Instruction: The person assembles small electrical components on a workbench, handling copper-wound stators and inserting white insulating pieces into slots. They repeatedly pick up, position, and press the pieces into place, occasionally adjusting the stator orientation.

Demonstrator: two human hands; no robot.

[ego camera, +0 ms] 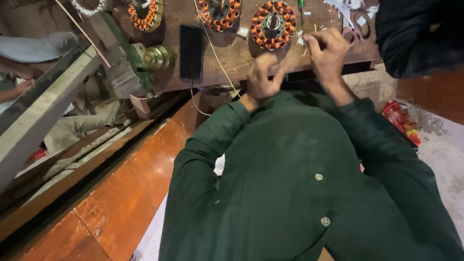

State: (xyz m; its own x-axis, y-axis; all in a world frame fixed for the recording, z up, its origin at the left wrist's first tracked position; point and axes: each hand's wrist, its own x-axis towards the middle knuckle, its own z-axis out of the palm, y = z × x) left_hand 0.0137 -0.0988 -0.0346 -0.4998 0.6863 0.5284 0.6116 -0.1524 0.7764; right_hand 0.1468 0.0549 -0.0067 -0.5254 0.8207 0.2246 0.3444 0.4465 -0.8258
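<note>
Head view, looking steeply down the wearer's own dark green shirt [290,179] to a worn wooden workbench [232,58] at 12 o'clock.

Left hand [262,77]: curled into a loose fist at the bench's near edge, fingers folded in toward the palm. Whether anything sits inside the fist cannot be told; the hand is motion-blurred.

Right hand [328,53]: raised just at 2 o'clock of the left hand, thumb and forefinger pressed together on something small and pale at its upper left corner. What the pinched item is cannot be told. The two hands are near each other but apart.

Nearest work item: a round motor stator with copper-orange windings [273,24], lying flat on the bench at 12 o'clock of the left hand and just at 10 o'clock of the right hand. Neither hand touches it.

Further along the bench toward 9 o'clock: a second copper-wound stator [220,12], a third [147,14], both cut by the frame top. A black phone [192,52] lies flat between them and the bench's near edge. A thin pale wire [217,58] runs diagonally over the bench to the edge. A brass-coloured round part [157,57] sits at 9 o'clock of the phone.

Small white paper scraps [348,7] lie scattered at 12 o'clock of the right hand. A green-handled tool [301,7] stands just right of the nearest stator.

Orange-brown floor [121,193] at 7 o'clock.
</note>
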